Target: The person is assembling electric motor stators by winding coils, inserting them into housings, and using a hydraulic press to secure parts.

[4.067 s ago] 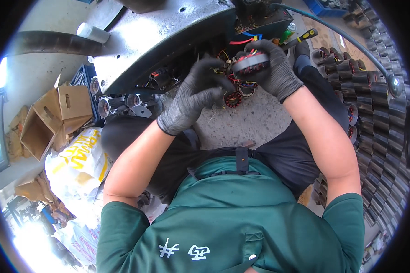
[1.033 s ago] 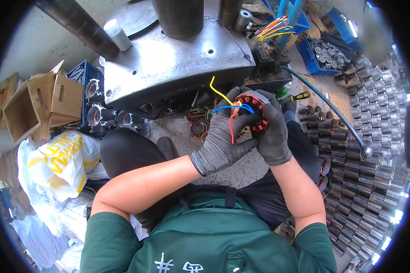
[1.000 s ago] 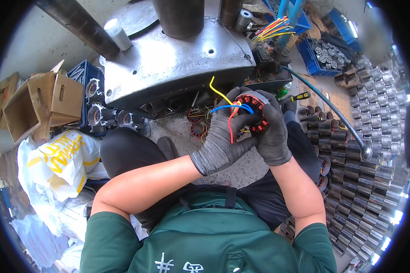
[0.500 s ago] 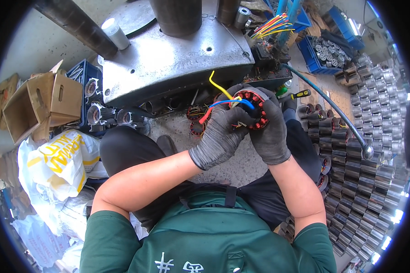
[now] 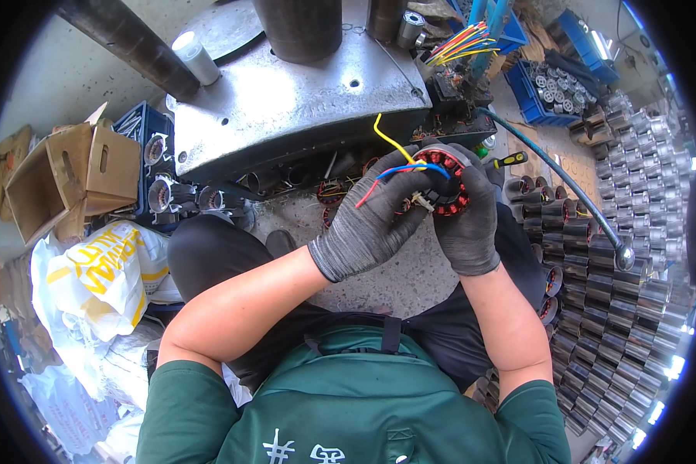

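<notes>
Both my hands, in grey knit gloves, hold a motor stator (image 5: 460, 188) with red windings round its inner ring. My right hand (image 5: 473, 228) wraps its right side, fingers round the outer rim. On the left, my left hand (image 5: 363, 224) is closed against the stator, its fingertips partly hidden. A yellow wire (image 5: 390, 138) sticks up from the stator; blue and red wires (image 5: 370, 193) bend across the left glove. A small pale piece (image 5: 421, 203), too small to name, shows by my left thumb.
Ahead stands a heavy metal press table (image 5: 286, 100) with thick columns. Stacked metal cylinders (image 5: 595, 325) fill the right side, below a hose (image 5: 553, 166). A screwdriver (image 5: 510, 160) lies beyond my right hand. Cardboard boxes (image 5: 112, 166) and white bags (image 5: 100, 271) are on the left.
The stator and my right hand have shifted slightly right. My left hand has turned and spread along the stator's left side; the wires swung right, and the pale piece came into view.
</notes>
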The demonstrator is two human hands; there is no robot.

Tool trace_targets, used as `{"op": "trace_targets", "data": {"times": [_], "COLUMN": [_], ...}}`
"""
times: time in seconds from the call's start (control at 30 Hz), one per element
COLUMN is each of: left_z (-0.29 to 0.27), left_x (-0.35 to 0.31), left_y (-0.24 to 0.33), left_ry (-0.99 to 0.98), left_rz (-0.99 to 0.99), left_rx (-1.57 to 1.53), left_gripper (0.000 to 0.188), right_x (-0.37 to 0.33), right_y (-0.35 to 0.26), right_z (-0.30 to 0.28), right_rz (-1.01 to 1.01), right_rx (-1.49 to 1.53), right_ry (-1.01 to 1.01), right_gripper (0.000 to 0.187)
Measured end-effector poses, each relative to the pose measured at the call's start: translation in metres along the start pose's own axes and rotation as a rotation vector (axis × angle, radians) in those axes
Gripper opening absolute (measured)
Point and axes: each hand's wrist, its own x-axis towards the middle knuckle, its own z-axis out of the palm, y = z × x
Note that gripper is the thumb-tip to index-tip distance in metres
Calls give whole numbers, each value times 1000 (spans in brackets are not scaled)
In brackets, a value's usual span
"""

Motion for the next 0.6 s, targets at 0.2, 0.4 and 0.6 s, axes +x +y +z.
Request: {"op": "trace_targets", "data": {"times": [0.2, 0.4, 0.6], "left_z": [17, 16, 24], "left_x": [4, 8, 1], "left_y": [3, 1, -11], "left_ry": [250, 82, 138], "left_rz": [-309, -473, -416], "left_rx": [-454, -422, -463], "left_gripper": [75, 62, 45], "right_x": [-6, -8, -11], "right_y": [1, 21, 28], "right_z": [8, 0, 7], "right_rz": [-92, -191, -346], "right_rx": [-114, -245, -476], "right_ry": [-53, -107, -176], "right_gripper": [66, 57, 54]}}
